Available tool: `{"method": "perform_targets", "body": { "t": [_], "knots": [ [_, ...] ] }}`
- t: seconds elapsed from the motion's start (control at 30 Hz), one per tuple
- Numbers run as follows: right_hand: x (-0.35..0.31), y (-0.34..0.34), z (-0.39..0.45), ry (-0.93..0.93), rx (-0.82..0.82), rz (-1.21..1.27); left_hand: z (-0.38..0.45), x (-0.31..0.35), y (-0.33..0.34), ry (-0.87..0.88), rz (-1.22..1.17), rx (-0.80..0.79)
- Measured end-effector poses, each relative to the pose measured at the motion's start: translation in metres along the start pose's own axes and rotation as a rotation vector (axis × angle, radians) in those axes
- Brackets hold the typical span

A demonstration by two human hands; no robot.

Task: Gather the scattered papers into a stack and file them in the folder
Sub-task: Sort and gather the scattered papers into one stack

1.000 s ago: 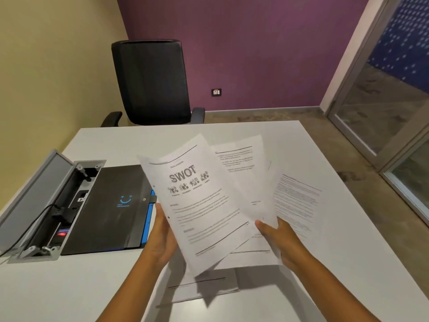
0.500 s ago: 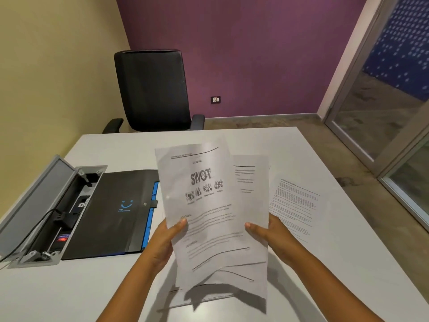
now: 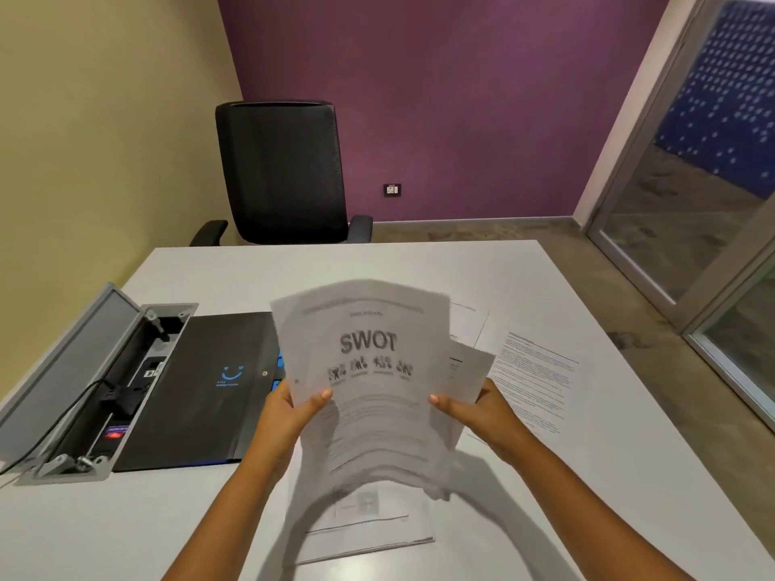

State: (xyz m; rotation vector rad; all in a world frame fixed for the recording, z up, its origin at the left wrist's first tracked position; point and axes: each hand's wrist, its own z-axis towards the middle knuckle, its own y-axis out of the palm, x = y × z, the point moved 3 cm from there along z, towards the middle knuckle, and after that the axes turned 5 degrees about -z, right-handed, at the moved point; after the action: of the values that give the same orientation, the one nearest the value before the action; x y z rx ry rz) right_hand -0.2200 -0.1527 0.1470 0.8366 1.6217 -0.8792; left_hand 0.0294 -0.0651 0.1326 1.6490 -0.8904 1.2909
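Reaching up from the bottom edge, both forearms angle in toward the middle of the white table (image 3: 524,287). Nearest us, a sheet (image 3: 369,530) lies flat on the tabletop in the shadow between the arms. Above it, the left hand (image 3: 289,417) grips the left edge of the raised bundle of papers (image 3: 369,392), thumb laid across the front and fingers curled behind. The right hand (image 3: 482,413) clamps the right edge the same way, thumb on the printed face. The bundle stands nearly upright, its top page headed "SWOT", its lower edge blurred and fanned out. One sheet (image 3: 469,371) pokes out crooked behind the right side.

Just right of the right hand, a printed page (image 3: 541,383) lies flat on the table, and another page (image 3: 467,325) shows behind the bundle. To the left, the black folder (image 3: 201,392) lies closed, with a blue smile logo, beside an open cable box (image 3: 105,392) with a plug in it. Beyond the far edge stands a black office chair (image 3: 281,169) against the purple wall (image 3: 440,98).
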Motion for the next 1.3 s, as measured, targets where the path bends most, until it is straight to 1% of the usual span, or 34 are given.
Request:
{"method": "perform_targets", "body": {
  "t": [0.1, 0.2, 0.27, 0.4, 0.47, 0.57, 0.67, 0.8, 0.87, 0.93, 1.03, 1.13, 1.23, 1.3],
  "knots": [
    [-0.008, 0.006, 0.001, -0.026, 0.003, 0.044, 0.001, 0.009, -0.002, 0.046, -0.033, 0.022],
    [-0.022, 0.013, 0.003, -0.122, -0.036, 0.050, 0.001, 0.018, -0.004, 0.109, -0.063, 0.022],
    [-0.028, 0.015, 0.005, -0.162, -0.034, 0.047, 0.000, 0.021, -0.004, 0.128, -0.071, 0.013],
    [-0.030, 0.015, 0.008, -0.199, -0.054, 0.072, -0.006, 0.027, -0.004, 0.139, -0.054, 0.023],
    [-0.029, 0.014, 0.009, -0.195, -0.041, 0.077, -0.008, 0.029, -0.008, 0.142, 0.014, 0.035],
    [-0.022, 0.014, 0.010, -0.181, -0.040, 0.081, -0.009, 0.025, -0.013, 0.063, 0.081, -0.008],
    [-0.009, 0.016, 0.006, -0.126, -0.060, 0.077, -0.015, 0.007, -0.010, -0.071, 0.127, -0.007],
    [0.031, 0.027, -0.002, -0.002, -0.153, -0.019, -0.030, -0.036, 0.001, -0.216, 0.180, -0.021],
    [0.052, 0.031, -0.006, 0.033, -0.143, -0.101, -0.033, -0.058, 0.001, -0.265, 0.251, 0.026],
    [0.074, 0.030, -0.011, 0.074, -0.099, -0.105, -0.036, -0.076, -0.001, -0.308, 0.304, 0.100],
    [0.098, 0.024, -0.018, 0.058, -0.051, -0.199, -0.039, -0.080, -0.001, -0.314, 0.330, 0.141],
    [0.097, 0.025, -0.015, 0.014, 0.005, -0.276, -0.037, -0.077, -0.004, -0.285, 0.299, 0.170],
    [0.096, 0.033, -0.008, 0.074, 0.032, -0.286, -0.033, -0.080, -0.010, -0.281, 0.289, 0.245],
    [0.100, 0.038, -0.003, 0.161, 0.034, -0.282, -0.033, -0.083, -0.016, -0.310, 0.320, 0.288]
  ]
}}
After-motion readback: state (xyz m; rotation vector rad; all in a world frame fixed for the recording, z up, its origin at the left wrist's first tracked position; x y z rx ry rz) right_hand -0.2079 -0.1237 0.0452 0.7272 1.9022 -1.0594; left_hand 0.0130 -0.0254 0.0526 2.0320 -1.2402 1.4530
